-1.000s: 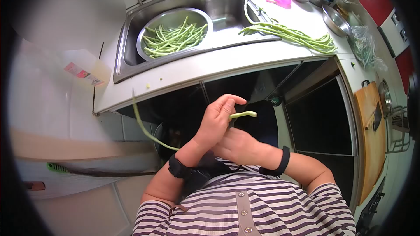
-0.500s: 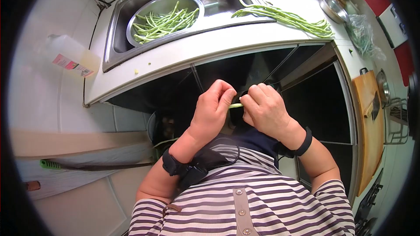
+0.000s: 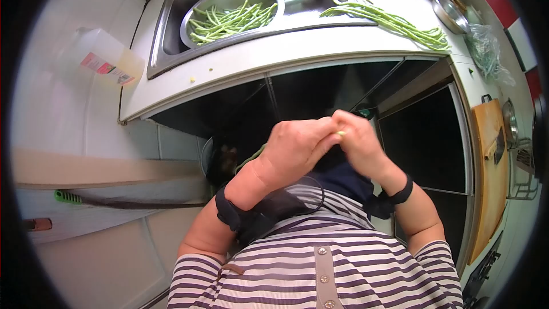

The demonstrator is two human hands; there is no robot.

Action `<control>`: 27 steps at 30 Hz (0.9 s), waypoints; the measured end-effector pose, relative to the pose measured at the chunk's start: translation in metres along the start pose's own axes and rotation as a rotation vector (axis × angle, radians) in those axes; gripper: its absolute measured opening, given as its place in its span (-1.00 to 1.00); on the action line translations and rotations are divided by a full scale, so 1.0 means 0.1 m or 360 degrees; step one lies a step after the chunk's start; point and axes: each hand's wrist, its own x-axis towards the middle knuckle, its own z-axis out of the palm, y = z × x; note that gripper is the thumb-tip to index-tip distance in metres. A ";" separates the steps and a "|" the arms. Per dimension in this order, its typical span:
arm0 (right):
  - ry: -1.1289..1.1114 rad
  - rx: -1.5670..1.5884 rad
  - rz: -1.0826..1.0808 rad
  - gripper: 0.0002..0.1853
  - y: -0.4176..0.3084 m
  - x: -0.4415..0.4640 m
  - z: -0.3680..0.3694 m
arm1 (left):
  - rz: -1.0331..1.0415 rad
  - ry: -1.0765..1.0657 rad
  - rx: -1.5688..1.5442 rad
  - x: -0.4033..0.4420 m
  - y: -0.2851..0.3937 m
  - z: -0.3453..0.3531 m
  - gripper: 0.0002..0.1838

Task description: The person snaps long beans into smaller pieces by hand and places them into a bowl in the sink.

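Observation:
My left hand (image 3: 293,147) is closed around a green long bean (image 3: 250,161), whose length trails out behind my left wrist. My right hand (image 3: 362,142) meets it in front of my body, fingers pinched at the bean's pale end, which just shows between the fingertips. Most of the bean is hidden by my hands. Beyond them, short pieces of long bean (image 3: 231,22) fill a metal bowl (image 3: 280,10) inside the sink (image 3: 171,60). A bundle of whole long beans (image 3: 400,23) lies on the counter to the right of the bowl.
A plastic bottle (image 3: 108,60) stands at the left end of the counter (image 3: 240,54). To the right are a metal pan (image 3: 450,11), a clear plastic bag (image 3: 486,51) and a wooden cutting board (image 3: 486,194). A green-handled tool (image 3: 68,197) is at lower left.
My hands have come together and shifted slightly right, so less of the bean shows between them. The right hand has turned inward. The whole view has shifted a little.

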 end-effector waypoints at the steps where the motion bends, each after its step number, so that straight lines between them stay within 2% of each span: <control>1: -0.0066 0.0705 0.0310 -0.80 -0.10 0.02 -0.02 | 0.0085 0.0024 -0.0243 0.01 0.04 -0.04 -0.84; 3: -0.0074 0.1156 0.0259 -0.78 -0.11 0.11 0.01 | 0.0152 0.0162 -0.0678 0.03 0.12 -0.11 -0.77; 5: -0.0013 0.0903 0.0211 -0.77 -0.15 0.20 0.10 | -0.0101 0.0294 -0.1322 0.08 0.28 -0.36 -0.70; 7: -0.0097 0.0769 0.0167 -0.71 -0.17 0.27 0.20 | -0.0059 0.0405 -0.1549 0.15 0.26 -0.56 -0.66; 8: -0.0291 0.0906 0.0104 -0.69 -0.14 0.30 0.24 | 0.0056 0.0451 -0.1707 0.20 0.26 -0.64 -0.66; 9: -0.0323 0.0775 0.0149 -0.70 -0.24 0.31 0.34 | 0.0174 0.0501 -0.1861 0.24 0.27 -0.72 -0.65; 11: -0.0751 0.0902 0.0260 -0.69 -0.27 0.32 0.44 | 0.0228 0.0607 -0.2192 0.28 0.32 -0.89 -0.69; 12: -0.0778 0.0641 0.0023 -0.70 -0.17 0.34 0.58 | 0.0271 0.0656 -0.2350 0.31 0.32 -0.98 -0.71; 13: -0.0799 0.0378 -0.0211 -0.70 -0.11 0.37 0.69 | 0.0299 0.0743 -0.2414 0.31 0.32 -1.06 -0.72; 14: -0.0895 0.0223 -0.0017 -0.73 -0.12 0.36 0.66 | 0.0325 0.0830 -0.2478 0.30 0.30 -1.15 -0.73; 15: -0.0867 0.0250 0.0016 -0.74 -0.09 0.37 0.64 | 0.0352 0.0916 -0.2542 0.27 0.26 -1.25 -0.74; 17: -0.0807 0.0302 0.0088 -0.74 0.03 0.37 0.54 | 0.0522 0.0867 -0.2603 0.14 0.09 -1.54 -0.77; 20: -0.0615 0.0303 -0.0015 -0.74 0.07 0.33 0.29 | 0.0577 0.1032 -0.2496 -0.11 -0.18 -1.83 -0.74; 21: -0.0592 0.0257 -0.0038 -0.75 0.03 0.32 0.23 | 0.0507 0.1125 -0.2485 -0.12 -0.21 -1.78 -0.75; 23: -0.0440 -0.0143 -0.0188 -0.78 -0.04 0.30 0.16 | 0.0380 0.1300 -0.2450 -0.14 -0.23 -1.65 -0.76; 24: -0.0358 -0.0339 -0.0259 -0.79 -0.07 0.29 0.14 | 0.0310 0.1279 -0.2502 -0.15 -0.25 -1.60 -0.75; 27: -0.0082 -0.0565 -0.0347 -0.83 0.00 0.27 0.12 | 0.0059 0.1589 -0.2331 -0.08 -0.23 -1.52 -0.72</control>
